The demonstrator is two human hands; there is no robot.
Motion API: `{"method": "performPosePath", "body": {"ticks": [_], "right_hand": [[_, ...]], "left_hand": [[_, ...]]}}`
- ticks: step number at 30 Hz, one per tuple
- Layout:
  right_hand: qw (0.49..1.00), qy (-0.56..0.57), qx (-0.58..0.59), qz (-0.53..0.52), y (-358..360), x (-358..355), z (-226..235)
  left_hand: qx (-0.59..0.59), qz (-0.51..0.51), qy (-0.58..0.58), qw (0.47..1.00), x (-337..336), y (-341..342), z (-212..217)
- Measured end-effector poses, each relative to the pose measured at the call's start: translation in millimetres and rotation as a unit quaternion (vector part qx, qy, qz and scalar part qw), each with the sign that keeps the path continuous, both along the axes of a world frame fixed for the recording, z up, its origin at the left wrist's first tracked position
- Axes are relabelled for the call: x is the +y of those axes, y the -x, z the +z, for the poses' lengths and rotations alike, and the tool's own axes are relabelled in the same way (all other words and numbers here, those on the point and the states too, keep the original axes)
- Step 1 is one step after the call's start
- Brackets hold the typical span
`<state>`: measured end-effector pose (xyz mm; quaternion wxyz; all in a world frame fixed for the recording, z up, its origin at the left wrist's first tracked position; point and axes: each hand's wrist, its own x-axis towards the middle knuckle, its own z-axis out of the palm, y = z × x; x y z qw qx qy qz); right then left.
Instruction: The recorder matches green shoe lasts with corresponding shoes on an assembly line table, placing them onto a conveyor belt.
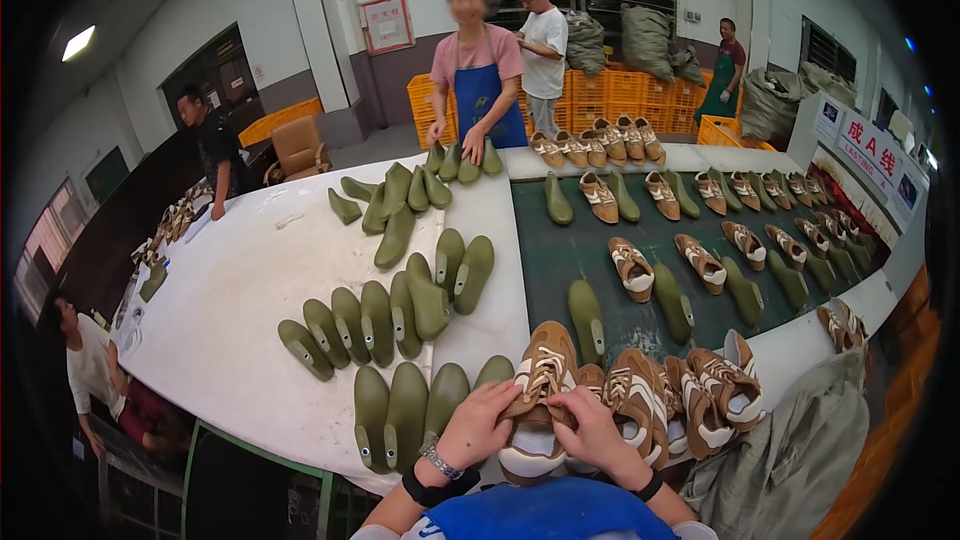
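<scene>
We've got both hands on the tan sneaker (538, 380) at counter (240, 280) edge: left hand (480, 427) & right hand (592, 430) pinching its laces, green shoe lasts (400, 415) just beside.

Both hands (480, 427) (592, 430) raised together, fingers curled.

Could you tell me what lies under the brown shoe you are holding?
Under the brown shoe only its white toe shows. Both hands, left hand and right hand, cover the rest.
</scene>
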<state>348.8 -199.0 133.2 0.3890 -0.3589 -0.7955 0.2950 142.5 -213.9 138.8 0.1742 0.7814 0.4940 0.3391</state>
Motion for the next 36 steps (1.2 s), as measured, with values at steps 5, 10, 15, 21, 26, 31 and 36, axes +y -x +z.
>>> {"method": "performPosePath", "body": {"ticks": [5, 10, 15, 21, 26, 31, 36], "right_hand": [[0.995, -0.086, -0.057, 0.003, 8, 1, -1], [0.990, -0.097, -0.094, -0.044, 2, -12, -5], [0.995, -0.076, -0.058, -0.021, 14, -26, -11], [0.990, -0.055, -0.126, -0.040, 9, -15, -6], [0.995, -0.079, -0.031, -0.051, 2, -3, 9], [0.995, -0.083, -0.026, -0.038, 6, -7, 4], [0.990, -0.139, -0.027, -0.006, 3, -13, 4]], "left_hand": [[0.076, 0.117, -0.065, 0.988, -4, -30, 15], [0.041, 0.072, -0.101, 0.991, -4, -35, 5], [0.038, 0.096, -0.116, 0.988, -34, -22, 6], [-0.001, 0.109, -0.085, 0.990, -20, -30, 7], [-0.093, 0.110, -0.120, 0.982, -6, -40, 13], [-0.103, 0.115, -0.123, 0.980, -13, -34, 2], [-0.136, 0.112, -0.110, 0.978, -24, -34, 4]]}}
